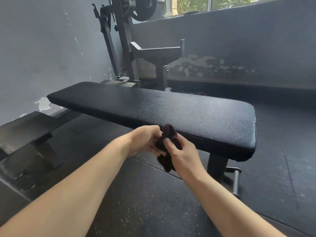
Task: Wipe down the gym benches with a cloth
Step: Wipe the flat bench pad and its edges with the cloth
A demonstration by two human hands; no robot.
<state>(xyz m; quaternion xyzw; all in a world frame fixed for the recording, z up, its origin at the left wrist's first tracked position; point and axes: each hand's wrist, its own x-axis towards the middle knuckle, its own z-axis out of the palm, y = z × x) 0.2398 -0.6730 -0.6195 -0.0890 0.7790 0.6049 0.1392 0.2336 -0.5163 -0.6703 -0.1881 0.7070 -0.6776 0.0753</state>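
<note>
**Cloth in both hands at bench's near edge**

Surface: flat bench [171, 106], black textured pad, runs left-far to right-near. Sheen on the right half, duller on the left. Nothing lying on the pad.

Room: dark speckled rubber floor [145, 202], grey wall [42, 48] with paint flaking low down, window [210, 4] at top with greenery outside.

Cloth [168, 139]: dark, bunched, hanging between the hands just in front of the pad's near edge. Can't tell if it touches the pad.

Left hand [145, 139]: fingers curled round the cloth's upper left side. Right hand [183, 153]: pinching the cloth from the right, thumb on top.

Around: grey steel rack [126, 48] behind the bench's far end, weight plate [145, 9] mounted high on it. Bench leg [217, 166] under the near end, with a foot bar [236, 182] on the floor. Low dark platform [25, 130] at left, well apart from the bench
</note>
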